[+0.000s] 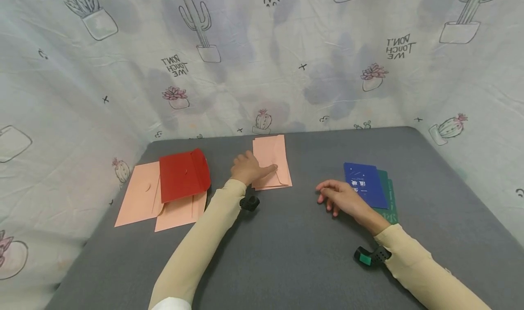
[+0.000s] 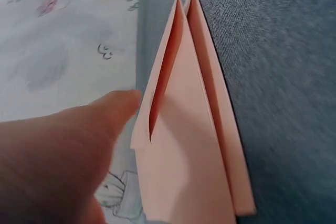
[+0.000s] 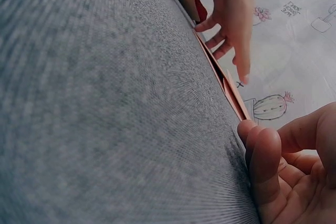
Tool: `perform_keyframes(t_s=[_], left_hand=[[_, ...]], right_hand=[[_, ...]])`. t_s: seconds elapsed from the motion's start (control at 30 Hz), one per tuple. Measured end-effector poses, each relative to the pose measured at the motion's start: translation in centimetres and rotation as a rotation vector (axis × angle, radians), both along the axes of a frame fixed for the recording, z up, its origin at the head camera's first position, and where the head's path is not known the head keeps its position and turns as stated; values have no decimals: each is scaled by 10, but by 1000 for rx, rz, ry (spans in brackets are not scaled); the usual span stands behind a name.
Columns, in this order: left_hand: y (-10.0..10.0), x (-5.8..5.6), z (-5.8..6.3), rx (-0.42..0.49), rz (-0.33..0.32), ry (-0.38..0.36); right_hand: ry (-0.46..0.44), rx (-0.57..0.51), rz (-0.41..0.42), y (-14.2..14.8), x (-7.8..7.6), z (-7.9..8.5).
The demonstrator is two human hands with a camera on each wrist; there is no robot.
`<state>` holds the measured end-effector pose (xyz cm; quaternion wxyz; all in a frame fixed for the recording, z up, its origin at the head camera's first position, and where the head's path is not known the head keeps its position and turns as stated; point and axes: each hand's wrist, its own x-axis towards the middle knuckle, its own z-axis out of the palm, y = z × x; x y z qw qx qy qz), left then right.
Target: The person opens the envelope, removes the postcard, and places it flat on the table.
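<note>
Cream sleeves (image 1: 192,260) lie nearest the camera, angled toward a stack of pink envelopes (image 1: 268,149) at the far side of the grey table (image 1: 294,255). At the stack's left edge, the left hand (image 1: 246,169) has loose fingers, its thumb extended across the paper; it seems to grip nothing, though whether the thumb touches is hard to tell. Right of the stack and nearer the camera, the right hand (image 1: 343,197) hangs relaxed, holding nothing, beside a blue card (image 1: 365,182). Because the stack's layers gape, the thumb could catch a single fold and crease it, or drag both envelopes together. Left of the stack, a red envelope (image 1: 178,175) could slide askew if the left sleeve swung outward and brushed it.
</note>
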<state>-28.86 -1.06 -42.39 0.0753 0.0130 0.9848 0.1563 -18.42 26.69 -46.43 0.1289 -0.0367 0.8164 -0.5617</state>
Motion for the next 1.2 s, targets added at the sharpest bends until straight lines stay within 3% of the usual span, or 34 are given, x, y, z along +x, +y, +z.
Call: perform_keyframes(t_s=[0.13,0.27,0.7,0.93,1.2], left_hand=[[12,2,1,-141,-23,-16],[17,3,2,-181,-27,-18],[19,2,4,-144,-9,-35],[24,3,4,-203,3,-46],[26,2,4,-189,21,-41]], right_hand=[[4,-6,-5,0,1,0],[4,3,-4,1,0,-2],[-9,11,-14,-1,-1,-4],[-13,2,-6,-1,1,-1],[-8,0,-5,-1,2,2]])
